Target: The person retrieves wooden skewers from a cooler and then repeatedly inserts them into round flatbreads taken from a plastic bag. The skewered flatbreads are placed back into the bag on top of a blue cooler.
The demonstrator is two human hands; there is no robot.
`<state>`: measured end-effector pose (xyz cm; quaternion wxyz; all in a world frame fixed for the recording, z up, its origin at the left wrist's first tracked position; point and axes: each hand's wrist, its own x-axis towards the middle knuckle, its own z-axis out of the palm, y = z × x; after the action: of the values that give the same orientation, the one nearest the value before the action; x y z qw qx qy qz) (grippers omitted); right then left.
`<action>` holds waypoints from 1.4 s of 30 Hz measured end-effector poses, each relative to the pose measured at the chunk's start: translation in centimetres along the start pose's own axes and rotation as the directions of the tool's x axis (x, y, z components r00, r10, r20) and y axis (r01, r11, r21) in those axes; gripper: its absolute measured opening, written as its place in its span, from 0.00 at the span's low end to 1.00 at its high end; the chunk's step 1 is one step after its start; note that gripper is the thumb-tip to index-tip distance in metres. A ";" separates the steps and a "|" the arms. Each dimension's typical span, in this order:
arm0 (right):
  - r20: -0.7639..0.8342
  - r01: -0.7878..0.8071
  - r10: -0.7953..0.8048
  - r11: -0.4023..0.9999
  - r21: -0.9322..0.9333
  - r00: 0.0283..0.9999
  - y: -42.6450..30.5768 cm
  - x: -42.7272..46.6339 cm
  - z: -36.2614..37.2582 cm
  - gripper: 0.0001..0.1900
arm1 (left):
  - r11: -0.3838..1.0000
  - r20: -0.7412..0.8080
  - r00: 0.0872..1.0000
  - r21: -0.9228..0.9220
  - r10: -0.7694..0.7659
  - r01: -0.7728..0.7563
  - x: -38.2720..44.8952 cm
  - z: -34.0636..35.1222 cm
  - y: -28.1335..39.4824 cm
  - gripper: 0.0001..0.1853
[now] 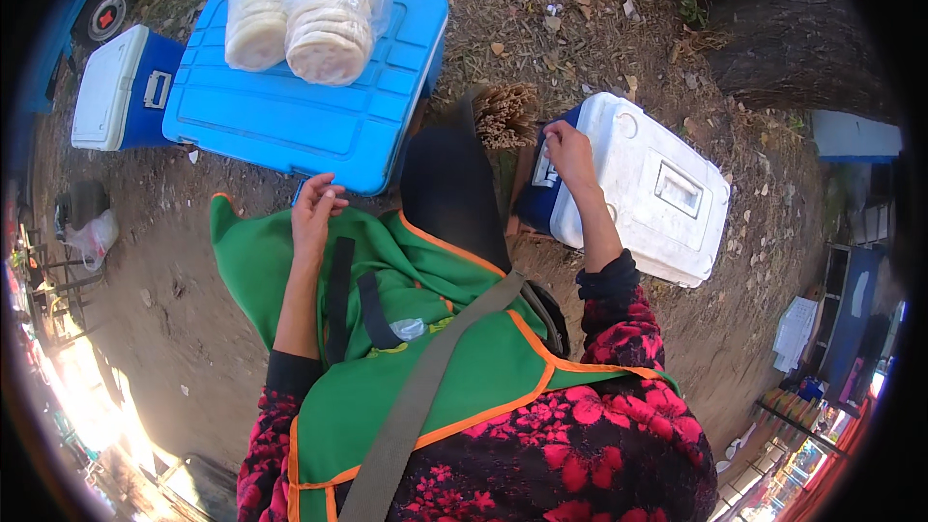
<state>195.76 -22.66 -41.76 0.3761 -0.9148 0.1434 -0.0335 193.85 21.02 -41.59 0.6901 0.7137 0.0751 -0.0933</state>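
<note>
My left hand is raised with fingers loosely apart and nothing in it, near the front edge of a blue plastic storage box. Two clear plastic bags of stacked round flatbreads lie on that box's lid. On the other side, my right hand is over the handle side of a blue cooler with a white lid. Its fingers are bent; whether they touch the cooler or hold something small cannot be told. A green apron with orange trim covers my front, crossed by a grey strap.
Another blue and white cooler stands at the left. A bundle of thin dry stalks is between the blue box and the right cooler. A thick tree trunk is at the upper right, and a plastic bag lies at the left.
</note>
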 end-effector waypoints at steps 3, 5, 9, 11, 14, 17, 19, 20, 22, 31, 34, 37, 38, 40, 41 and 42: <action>0.159 -0.165 0.152 0.984 0.068 0.976 1.2 -1.3 1.6 0.10 | 1.000 0.002 1.000 0.010 -0.025 0.025 0.2 0.1 0.0 0.14; 0.282 -0.377 0.316 0.904 0.199 0.906 2.1 -2.0 3.1 0.13 | 0.999 0.007 0.999 0.013 -0.044 0.044 0.2 0.4 0.0 0.15; 0.601 -0.733 0.434 0.267 0.626 0.671 3.6 -3.6 7.2 0.21 | 0.999 0.027 0.999 0.024 -0.048 0.047 0.2 0.7 0.0 0.15; 0.488 -0.619 0.526 0.097 0.779 0.697 4.2 -3.2 9.2 0.12 | 0.998 0.021 0.998 0.023 -0.058 0.058 0.2 0.6 0.0 0.15; 0.365 -0.496 0.552 0.103 0.862 0.749 5.0 -1.6 10.5 0.16 | 0.997 0.017 0.998 0.052 -0.054 0.053 0.2 0.4 -0.1 0.15; 0.458 -0.613 0.529 0.159 0.774 0.715 5.5 -0.3 10.6 0.20 | 0.996 -0.001 0.997 0.052 -0.078 0.078 0.2 0.3 -0.2 0.15; 0.461 -0.593 0.483 0.161 0.789 0.745 5.4 0.3 10.8 0.22 | 0.997 0.015 0.998 0.061 -0.055 0.054 0.2 0.3 -0.4 0.15; 0.448 -0.578 0.476 0.169 0.798 0.757 5.2 0.3 11.0 0.23 | 0.996 0.012 0.998 0.054 -0.067 0.066 0.2 0.3 -0.4 0.15; 0.432 -0.588 0.495 0.216 0.780 0.754 4.9 0.1 11.7 0.22 | 0.996 0.025 0.998 0.059 -0.061 0.060 0.3 0.3 -0.6 0.15; 0.614 -0.753 0.516 0.098 0.650 0.597 4.7 3.3 12.4 0.20 | 0.998 0.032 0.998 0.032 -0.046 0.045 0.5 0.3 -1.0 0.15; 0.542 -0.724 0.544 0.194 0.662 0.641 3.9 3.7 12.3 0.19 | 0.999 0.027 0.999 0.030 -0.039 0.038 0.7 0.3 -1.2 0.14; 0.530 -0.718 0.509 0.304 0.626 0.678 3.6 3.6 10.1 0.18 | 1.000 0.023 1.000 0.024 -0.014 0.014 0.8 0.3 -1.3 0.14; 0.534 -0.725 0.504 0.348 0.594 0.679 3.8 3.5 8.8 0.18 | 0.999 0.015 0.999 0.018 -0.045 0.044 0.8 0.3 -1.4 0.13; 0.539 -0.722 0.482 0.423 0.548 0.691 4.5 3.2 6.2 0.18 | 0.998 0.003 0.999 0.051 -0.036 0.036 0.9 0.4 -1.5 0.13; 0.545 -0.731 0.488 0.441 0.521 0.682 4.8 3.0 5.5 0.18 | 0.997 -0.010 0.998 0.043 -0.056 0.057 1.0 0.5 -1.5 0.12; 0.550 -0.739 0.493 0.458 0.494 0.674 5.1 2.9 4.8 0.17 | 0.998 -0.009 0.999 0.037 -0.044 0.044 1.1 0.6 -1.6 0.12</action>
<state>198.11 -23.73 -48.88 0.6881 -0.5805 0.3815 0.2098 194.57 20.46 -43.42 0.6742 0.7250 0.0920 -0.1068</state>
